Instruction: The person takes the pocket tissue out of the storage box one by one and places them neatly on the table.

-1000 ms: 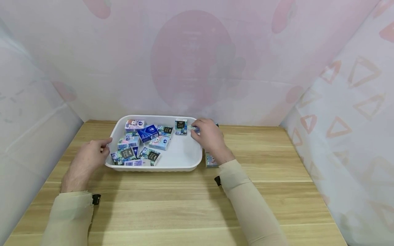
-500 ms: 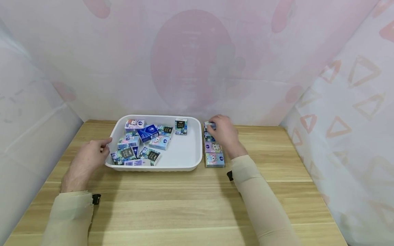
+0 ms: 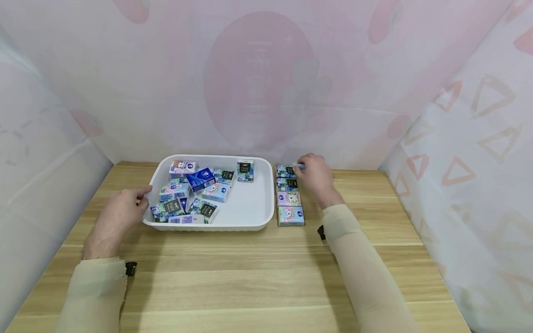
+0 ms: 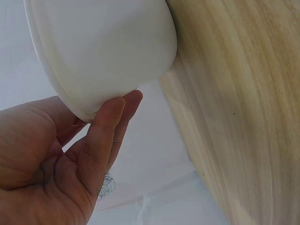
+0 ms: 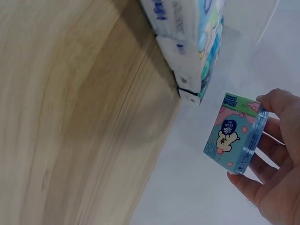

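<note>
My left hand (image 3: 118, 216) grips the left edge of the white plastic tray (image 3: 212, 228); in the left wrist view its fingertips (image 4: 110, 110) press against the tray's outer wall. My right hand (image 3: 318, 180) pinches a light-blue tissue pack (image 5: 234, 131) with a cartoon animal on it, thumb and fingers at opposite ends. It is at the far end of a column of tissue packs right of the tray: two dark floral ones (image 3: 286, 184), a purple one (image 3: 288, 199) and a light-blue one (image 3: 290, 216). From above, the hand hides most of the held pack.
Inside the tray, several tissue packs lie jumbled toward the left, among them a dark-blue one (image 3: 201, 180). A floral pack (image 3: 245, 170) leans at the tray's back wall. Behind the wooden table (image 3: 216, 277) hangs a pale printed backdrop (image 3: 350, 134).
My right hand has carried the light-blue tissue pack out of the tray, rightward past the column, uncovering the packs there. My left hand stays at the tray's edge.
</note>
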Motion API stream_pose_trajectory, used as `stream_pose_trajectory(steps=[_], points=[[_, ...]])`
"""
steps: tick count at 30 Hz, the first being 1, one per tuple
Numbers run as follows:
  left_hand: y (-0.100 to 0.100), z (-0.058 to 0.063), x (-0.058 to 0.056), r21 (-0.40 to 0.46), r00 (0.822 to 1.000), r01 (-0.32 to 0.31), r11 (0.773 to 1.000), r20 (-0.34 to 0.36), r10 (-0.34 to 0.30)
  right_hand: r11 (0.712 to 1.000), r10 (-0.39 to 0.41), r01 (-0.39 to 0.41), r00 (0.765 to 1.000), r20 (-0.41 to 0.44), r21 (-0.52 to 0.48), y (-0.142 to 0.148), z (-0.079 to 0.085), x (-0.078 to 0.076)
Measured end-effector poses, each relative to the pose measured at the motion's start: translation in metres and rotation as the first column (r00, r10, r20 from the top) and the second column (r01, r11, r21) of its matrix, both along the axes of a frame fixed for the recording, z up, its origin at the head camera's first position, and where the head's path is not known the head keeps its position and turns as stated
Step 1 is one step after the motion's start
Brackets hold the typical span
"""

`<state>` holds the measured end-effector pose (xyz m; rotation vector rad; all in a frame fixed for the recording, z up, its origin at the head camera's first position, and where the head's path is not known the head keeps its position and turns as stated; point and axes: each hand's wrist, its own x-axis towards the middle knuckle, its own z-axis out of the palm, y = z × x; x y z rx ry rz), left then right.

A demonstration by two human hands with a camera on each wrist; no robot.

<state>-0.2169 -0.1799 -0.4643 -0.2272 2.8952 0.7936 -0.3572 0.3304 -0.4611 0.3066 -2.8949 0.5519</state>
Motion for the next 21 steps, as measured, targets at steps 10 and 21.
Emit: stream_pose_trajectory(steps=[10, 21], points=[[0.000, 0.001, -0.001, -0.014, 1.000, -0.009, 1.000, 0.011, 0.009, 0.998, -0.049, 0.047, 0.997, 0.057, 0.030, 0.012, -0.007, -0.013], [-0.001, 0.000, -0.002, -0.029, 1.000, 0.000, 1.000, -0.018, 0.000, 0.993, -0.078, 0.070, 0.992, 0.095, 0.092, 0.011, -0.016, -0.025]])
